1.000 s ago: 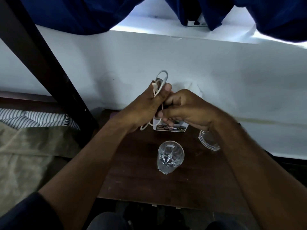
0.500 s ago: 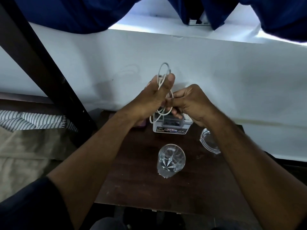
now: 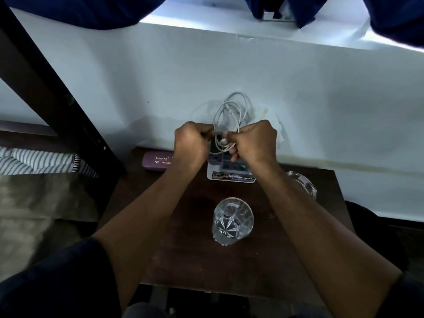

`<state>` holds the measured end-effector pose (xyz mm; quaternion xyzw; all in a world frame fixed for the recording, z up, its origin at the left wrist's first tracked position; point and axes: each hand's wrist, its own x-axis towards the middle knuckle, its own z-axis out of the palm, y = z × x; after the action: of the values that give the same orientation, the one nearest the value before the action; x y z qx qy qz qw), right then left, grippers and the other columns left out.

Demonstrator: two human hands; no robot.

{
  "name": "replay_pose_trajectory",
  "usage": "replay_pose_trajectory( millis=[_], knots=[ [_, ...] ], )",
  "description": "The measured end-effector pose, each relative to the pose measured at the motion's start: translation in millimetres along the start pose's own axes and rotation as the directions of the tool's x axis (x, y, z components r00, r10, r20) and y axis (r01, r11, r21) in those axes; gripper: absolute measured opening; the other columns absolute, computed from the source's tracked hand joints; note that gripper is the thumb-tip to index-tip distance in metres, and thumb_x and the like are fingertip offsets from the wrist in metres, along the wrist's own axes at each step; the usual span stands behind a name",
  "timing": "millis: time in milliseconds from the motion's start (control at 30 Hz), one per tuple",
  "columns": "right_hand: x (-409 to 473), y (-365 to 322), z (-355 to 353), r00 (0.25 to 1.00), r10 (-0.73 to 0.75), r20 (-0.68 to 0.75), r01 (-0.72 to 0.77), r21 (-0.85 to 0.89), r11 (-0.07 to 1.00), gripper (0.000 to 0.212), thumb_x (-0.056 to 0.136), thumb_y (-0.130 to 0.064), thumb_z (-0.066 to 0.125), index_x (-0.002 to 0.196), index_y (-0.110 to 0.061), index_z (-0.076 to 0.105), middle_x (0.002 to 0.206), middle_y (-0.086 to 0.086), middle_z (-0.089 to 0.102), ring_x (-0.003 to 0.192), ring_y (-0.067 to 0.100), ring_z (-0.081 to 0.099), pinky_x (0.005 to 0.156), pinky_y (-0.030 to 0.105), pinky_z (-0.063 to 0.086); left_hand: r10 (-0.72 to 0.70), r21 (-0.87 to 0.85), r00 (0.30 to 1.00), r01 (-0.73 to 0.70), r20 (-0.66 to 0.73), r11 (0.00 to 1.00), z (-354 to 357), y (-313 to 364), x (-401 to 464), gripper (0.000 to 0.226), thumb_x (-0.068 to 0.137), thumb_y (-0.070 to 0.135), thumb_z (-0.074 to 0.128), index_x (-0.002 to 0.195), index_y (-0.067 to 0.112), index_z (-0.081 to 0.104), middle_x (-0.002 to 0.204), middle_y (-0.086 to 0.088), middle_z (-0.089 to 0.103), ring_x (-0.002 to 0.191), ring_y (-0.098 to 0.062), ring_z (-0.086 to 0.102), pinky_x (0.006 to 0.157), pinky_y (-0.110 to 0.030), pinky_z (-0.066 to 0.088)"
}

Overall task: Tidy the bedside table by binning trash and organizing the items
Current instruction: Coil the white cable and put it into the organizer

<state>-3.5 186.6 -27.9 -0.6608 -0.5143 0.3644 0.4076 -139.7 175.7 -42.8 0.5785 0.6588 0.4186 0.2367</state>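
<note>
A white cable [image 3: 231, 111], coiled into loops, is held up above the back of the dark wooden bedside table [image 3: 241, 267]. My left hand [image 3: 191, 143] grips the coil's left side and my right hand [image 3: 254, 141] pinches its right side, knuckles facing me. Under the hands lies a white and grey power strip [image 3: 230, 173] with a printed label. A cut-glass tumbler [image 3: 232, 220] stands upright in the table's middle. A second clear glass piece [image 3: 302, 183] is partly hidden behind my right forearm. A maroon case [image 3: 157, 161] with gold lettering lies at the back left.
A white wall [image 3: 298, 99] rises directly behind the table. A crumpled white tissue [image 3: 278, 131] shows behind my right hand. A dark bed post [image 3: 50, 88] slants at the left, with striped bedding [image 3: 34, 160] and a beige sheet below it. Blue curtains hang above.
The hands have drawn apart and turned into fists on either side of the coil. The cable loops are larger and stand higher. The maroon case has come into view.
</note>
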Motion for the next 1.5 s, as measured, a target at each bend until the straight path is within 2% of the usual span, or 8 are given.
replay_pose_trajectory(
  millis=[133, 233, 467, 867, 1000, 1133, 1300, 1500],
  knots=[
    [1.2, 10.2, 6.7, 0.999, 0.036, 0.014, -0.037, 0.063, 0.997, 0.026, 0.079, -0.011, 0.081, 0.060, 0.003, 0.071, 0.044, 0.011, 0.067, 0.028, 0.024, 0.060, 0.034, 0.027, 0.049, -0.120, -0.157, 0.992, 0.111, -0.047, 0.981, 12.6, -1.6, 3.9, 0.019, 0.085, 0.009, 0.077, 0.102, 0.002, 0.080, 0.101, -0.015, 0.081, 0.085, -0.010, 0.070, 0.070, -0.001, 0.046],
    [-0.1, 15.1, 11.3, 0.999, 0.035, 0.022, -0.037, 0.066, 0.997, 0.028, 0.080, -0.014, 0.081, 0.056, -0.004, 0.069, 0.039, 0.008, 0.064, 0.028, 0.025, 0.060, 0.034, 0.033, 0.052, -0.178, -0.244, 0.984, 0.165, -0.031, 0.956, 20.1, -4.8, 3.2, 0.018, 0.083, 0.004, 0.077, 0.101, 0.002, 0.080, 0.098, -0.016, 0.081, 0.083, -0.014, 0.072, 0.081, -0.019, 0.057],
    [0.1, 15.6, 13.3, 0.996, 0.082, 0.021, -0.084, 0.162, 0.983, 0.025, 0.084, -0.009, 0.078, 0.062, 0.001, 0.069, 0.050, 0.016, 0.069, 0.035, 0.030, 0.062, 0.041, 0.058, 0.056, -0.097, -0.172, 0.993, 0.085, -0.062, 0.981, 16.5, -15.2, 0.0, 0.027, 0.085, -0.003, 0.070, 0.108, 0.006, 0.079, 0.096, -0.012, 0.081, 0.079, -0.007, 0.070, 0.071, -0.001, 0.050],
    [-4.1, 7.9, 10.1, 0.999, 0.028, -0.016, -0.027, 0.085, 0.996, 0.025, 0.083, -0.011, 0.079, 0.062, -0.001, 0.070, 0.040, 0.009, 0.064, 0.030, 0.026, 0.062, 0.034, 0.038, 0.054, -0.045, -0.118, 0.994, 0.057, 0.100, 0.991, 9.4, 3.6, -10.9, 0.025, 0.087, 0.007, 0.065, 0.109, 0.012, 0.075, 0.086, 0.003, 0.071, 0.073, -0.004, 0.065, 0.058, -0.003, 0.045],
    [-2.4, 10.3, 12.6, 0.999, 0.029, -0.034, -0.028, 0.013, 1.000, 0.023, 0.080, -0.007, 0.074, 0.060, 0.001, 0.067, 0.038, 0.009, 0.062, 0.028, 0.024, 0.061, 0.029, 0.022, 0.042, -0.034, 0.046, 0.975, 0.025, 0.218, 0.999, 0.6, 5.9, -4.5, 0.032, 0.084, 0.001, 0.056, 0.106, 0.015, 0.075, 0.094, -0.006, 0.077, 0.090, -0.023, 0.070, 0.075, -0.028, 0.057],
    [-6.6, 11.4, 13.2, 0.997, 0.068, -0.048, -0.067, 0.022, 0.998, 0.021, 0.080, -0.004, 0.072, 0.064, 0.008, 0.067, 0.041, 0.014, 0.062, 0.027, 0.024, 0.060, 0.029, 0.020, 0.041, -0.071, 0.104, 0.987, 0.056, 0.146, 0.993, -2.4, 8.4, -0.7, 0.026, 0.080, 0.004, 0.055, 0.095, 0.011, 0.075, 0.079, -0.015, 0.074, 0.075, -0.034, 0.066, 0.059, -0.033, 0.053],
    [-10.5, 6.4, 16.8, 0.996, 0.069, -0.049, -0.069, 0.004, 0.998, 0.019, 0.080, -0.003, 0.071, 0.065, 0.008, 0.068, 0.045, 0.016, 0.064, 0.027, 0.024, 0.061, 0.031, 0.027, 0.048, -0.137, -0.106, 0.988, 0.129, -0.073, 0.986, -0.2, -1.2, -0.1, 0.030, 0.091, 0.023, 0.058, 0.069, 0.009, 0.072, 0.051, 0.008, 0.058, 0.053, -0.007, 0.048, 0.049, -0.009, 0.033],
    [-11.9, 4.1, 24.9, 0.998, 0.057, -0.005, -0.057, -0.063, 0.996, 0.020, 0.081, -0.005, 0.072, 0.070, 0.011, 0.068, 0.053, 0.021, 0.068, 0.034, 0.028, 0.065, 0.036, 0.044, 0.057, -0.178, -0.194, 0.983, 0.168, -0.037, 0.966, 5.1, -6.2, -2.1, 0.021, 0.087, 0.005, 0.073, 0.106, 0.005, 0.080, 0.104, -0.013, 0.080, 0.094, -0.014, 0.074, 0.083, -0.015, 0.056]
  ],
)
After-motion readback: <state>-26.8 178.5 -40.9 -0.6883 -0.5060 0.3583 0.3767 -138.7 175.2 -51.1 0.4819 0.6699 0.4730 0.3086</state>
